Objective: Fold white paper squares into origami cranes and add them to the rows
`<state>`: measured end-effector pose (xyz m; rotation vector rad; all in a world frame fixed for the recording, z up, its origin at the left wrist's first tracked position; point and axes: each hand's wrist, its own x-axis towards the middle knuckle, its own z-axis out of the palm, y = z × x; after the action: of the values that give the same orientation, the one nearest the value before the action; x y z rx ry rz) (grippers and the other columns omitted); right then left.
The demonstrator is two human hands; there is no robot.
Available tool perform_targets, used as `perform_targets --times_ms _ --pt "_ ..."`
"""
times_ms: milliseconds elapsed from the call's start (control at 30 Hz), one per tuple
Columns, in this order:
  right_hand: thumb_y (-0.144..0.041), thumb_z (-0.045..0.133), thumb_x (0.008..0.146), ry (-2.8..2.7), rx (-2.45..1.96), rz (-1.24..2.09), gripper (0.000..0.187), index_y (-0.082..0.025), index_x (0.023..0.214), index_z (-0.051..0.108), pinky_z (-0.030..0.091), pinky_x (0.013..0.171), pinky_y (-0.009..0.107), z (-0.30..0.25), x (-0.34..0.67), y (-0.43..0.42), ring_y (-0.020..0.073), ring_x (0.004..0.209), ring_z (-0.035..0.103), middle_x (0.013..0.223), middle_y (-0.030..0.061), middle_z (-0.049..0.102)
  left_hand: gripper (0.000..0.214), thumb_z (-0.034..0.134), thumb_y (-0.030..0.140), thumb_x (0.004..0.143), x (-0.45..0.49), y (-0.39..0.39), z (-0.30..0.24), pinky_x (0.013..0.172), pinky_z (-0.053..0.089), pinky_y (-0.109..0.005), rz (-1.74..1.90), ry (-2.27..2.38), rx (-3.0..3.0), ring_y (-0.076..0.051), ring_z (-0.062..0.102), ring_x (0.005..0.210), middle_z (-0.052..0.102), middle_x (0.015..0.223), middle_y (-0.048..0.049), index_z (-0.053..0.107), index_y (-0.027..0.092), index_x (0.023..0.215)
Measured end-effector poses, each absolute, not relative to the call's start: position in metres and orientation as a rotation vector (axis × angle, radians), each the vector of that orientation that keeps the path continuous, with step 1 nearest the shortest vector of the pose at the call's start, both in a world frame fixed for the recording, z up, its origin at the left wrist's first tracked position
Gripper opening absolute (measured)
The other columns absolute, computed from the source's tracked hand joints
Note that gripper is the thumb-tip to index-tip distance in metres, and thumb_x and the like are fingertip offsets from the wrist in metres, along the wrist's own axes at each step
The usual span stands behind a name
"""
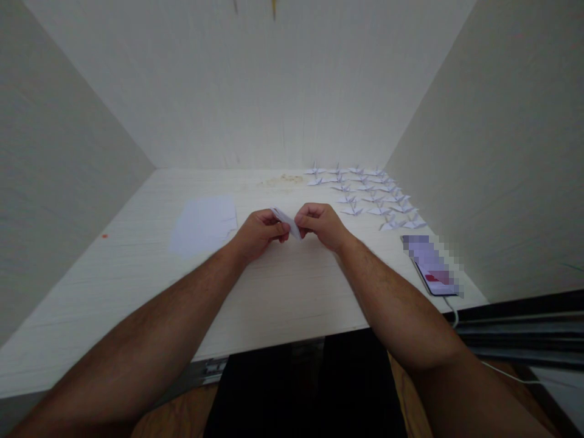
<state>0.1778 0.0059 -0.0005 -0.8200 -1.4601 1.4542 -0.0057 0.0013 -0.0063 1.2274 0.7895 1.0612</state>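
A small piece of folded white paper is held up above the middle of the table, tilted between both hands. My left hand is closed on its left side, thumb in front and fingers behind. With thumb and fingertips, my right hand pinches its right edge. Some of the fingers behind the paper are hidden. Beyond my right hand, several white paper cranes stand in rows at the back right of the table.
Sheets of white paper lie left of my hands. A phone with a white cable rests near the table's right edge. Walls close in the back and both sides. A small orange speck is at far left.
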Motion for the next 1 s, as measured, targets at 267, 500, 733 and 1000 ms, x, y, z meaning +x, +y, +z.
perform_targets --times_ms 267,500,733,1000 --pt "-0.047 0.078 0.07 -1.475 -0.79 1.467 0.034 -0.018 0.071 0.06 0.049 0.053 0.023 -0.0042 0.1783 0.0083 0.0093 0.053 0.058 0.06 -0.0024 0.065 0.023 0.085 0.025 0.056 -0.0062 0.0023 -0.0062 0.052 0.042 -0.025 1.043 0.77 1.222 -0.011 0.056 0.053 0.065 0.061 -0.0025 0.069 0.014 0.069" --pt "-0.034 0.067 0.076 -1.542 -0.937 1.073 0.017 -0.02 0.08 0.059 0.043 0.051 0.022 -0.0042 0.1704 0.0063 0.0082 0.053 0.052 0.063 -0.0046 0.058 0.023 0.082 0.029 0.062 -0.0036 0.0014 -0.0079 0.053 0.047 -0.026 1.065 0.899 1.243 -0.014 0.061 0.056 0.069 0.066 -0.0048 0.069 0.014 0.074" --pt "-0.016 0.057 0.076 -1.709 -1.01 0.734 0.008 -0.02 0.08 0.062 0.044 0.057 0.023 -0.0027 0.1733 0.0039 0.0093 0.061 0.052 0.074 -0.0015 0.061 0.016 0.078 0.027 0.07 -0.0019 0.0014 -0.0093 0.053 0.048 -0.025 1.107 1.011 1.311 -0.015 0.065 0.057 0.07 0.064 -0.0051 0.07 0.015 0.077" --pt "-0.021 0.064 0.075 -1.746 -1.004 0.685 0.004 -0.019 0.072 0.063 0.045 0.059 0.025 -0.0058 0.1744 0.0055 0.0114 0.065 0.056 0.074 -0.0001 0.062 0.016 0.076 0.028 0.074 -0.0015 -0.0029 -0.0037 0.055 0.051 -0.026 1.108 1.083 1.447 -0.015 0.065 0.058 0.072 0.067 -0.0069 0.071 0.014 0.079"
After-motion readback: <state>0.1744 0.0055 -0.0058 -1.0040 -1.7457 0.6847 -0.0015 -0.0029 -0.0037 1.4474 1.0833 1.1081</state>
